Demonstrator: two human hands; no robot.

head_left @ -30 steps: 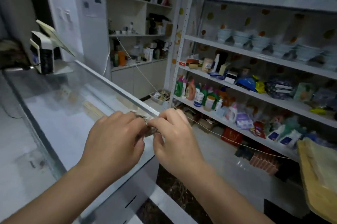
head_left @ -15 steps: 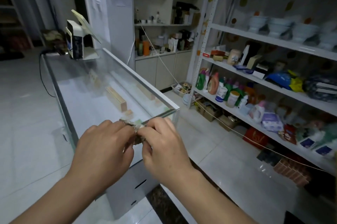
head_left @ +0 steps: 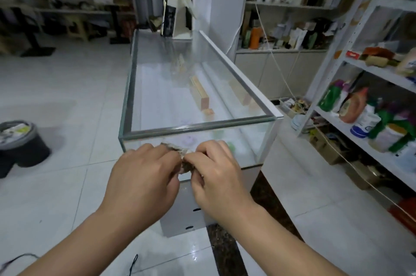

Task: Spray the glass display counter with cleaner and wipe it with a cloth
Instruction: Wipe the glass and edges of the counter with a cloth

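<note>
- Drawn back since a second ago, the left hand (head_left: 144, 176) and right hand (head_left: 219, 174) now sit before the near end of the clear glass display counter (head_left: 202, 126), not over its top.
- Both pinch a small crumpled grey-brown cloth (head_left: 185, 163) between them, fingers curled.

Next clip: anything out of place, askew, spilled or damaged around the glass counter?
A thin cord runs slanting across the aisle right of the glass display counter, down past the shelving, which looks odd. The left hand and right hand pinch a small crumpled cloth. No spill or crack shows on the glass.
</note>
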